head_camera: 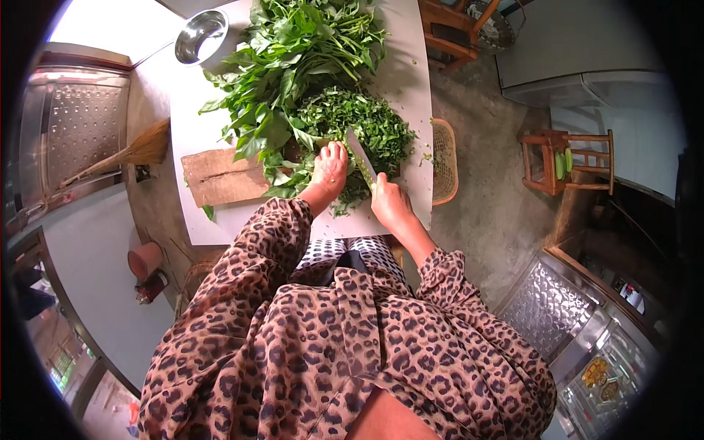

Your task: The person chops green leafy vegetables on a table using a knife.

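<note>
My left hand point(331, 169) presses down on a bunch of leafy greens at the edge of the chopped pile, fingers bent over the stems. In my right hand point(389, 202) is the handle of a kitchen knife point(361, 155), its blade slanting up and left close beside my left fingertips. Finely chopped greens point(379, 124) lie heaped beyond the blade. Whole leafy greens point(297, 49) are piled across the far part of the table. A wooden cutting board point(225, 177) shows on the left, its right part covered by greens.
The white table point(407, 71) carries a metal bowl point(202, 37) at its far left corner. A woven basket point(444, 162) is beside the table's right edge. A straw broom point(146, 146) leans at the left. Green vegetables point(560, 164) rest on a small wooden chair point(544, 159) farther right.
</note>
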Action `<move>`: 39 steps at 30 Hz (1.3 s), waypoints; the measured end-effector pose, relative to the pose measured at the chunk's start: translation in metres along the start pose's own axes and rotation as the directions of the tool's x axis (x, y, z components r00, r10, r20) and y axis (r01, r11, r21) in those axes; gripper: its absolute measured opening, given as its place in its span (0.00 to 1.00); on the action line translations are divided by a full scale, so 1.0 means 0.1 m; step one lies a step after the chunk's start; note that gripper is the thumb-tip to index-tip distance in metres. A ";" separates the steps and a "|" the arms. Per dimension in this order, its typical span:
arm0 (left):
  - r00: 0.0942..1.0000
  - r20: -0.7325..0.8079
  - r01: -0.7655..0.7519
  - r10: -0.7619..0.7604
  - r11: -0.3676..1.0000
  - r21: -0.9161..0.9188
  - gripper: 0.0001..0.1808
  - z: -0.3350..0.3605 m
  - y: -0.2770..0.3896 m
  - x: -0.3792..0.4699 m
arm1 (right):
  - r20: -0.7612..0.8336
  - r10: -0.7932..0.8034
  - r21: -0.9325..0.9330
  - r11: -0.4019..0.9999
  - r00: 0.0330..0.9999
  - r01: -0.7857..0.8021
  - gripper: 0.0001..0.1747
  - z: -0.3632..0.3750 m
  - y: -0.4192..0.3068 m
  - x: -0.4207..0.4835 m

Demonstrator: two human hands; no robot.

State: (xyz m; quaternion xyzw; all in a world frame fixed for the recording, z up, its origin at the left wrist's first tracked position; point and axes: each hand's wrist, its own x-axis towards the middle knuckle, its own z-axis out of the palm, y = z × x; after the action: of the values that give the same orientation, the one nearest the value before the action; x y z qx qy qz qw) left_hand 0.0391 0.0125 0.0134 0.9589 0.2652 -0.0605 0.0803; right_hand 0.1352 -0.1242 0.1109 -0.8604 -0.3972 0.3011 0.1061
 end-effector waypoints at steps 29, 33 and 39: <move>1.000 -0.026 0.009 -0.011 0.998 -0.058 0.34 0.00 0.04 0.00 | -0.206 0.118 0.303 0.952 0.971 -0.052 0.11 0.86 0.10 -0.07; 0.999 -0.046 -0.013 0.007 0.991 -0.133 0.37 -0.06 0.02 -0.01 | -0.225 0.149 0.198 0.975 0.963 -0.105 0.12 0.99 0.04 0.26; 0.983 0.182 0.080 -0.033 0.963 -0.256 0.41 -0.38 0.08 -0.03 | -0.203 0.085 0.194 0.980 0.975 -0.045 0.11 0.55 0.20 0.20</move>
State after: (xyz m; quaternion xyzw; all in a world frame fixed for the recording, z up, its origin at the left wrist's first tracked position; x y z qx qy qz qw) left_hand 0.0440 0.0113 0.0517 0.9228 0.2899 -0.1118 0.2278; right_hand 0.1245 -0.1252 0.0504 -0.8862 -0.3249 0.2478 0.2184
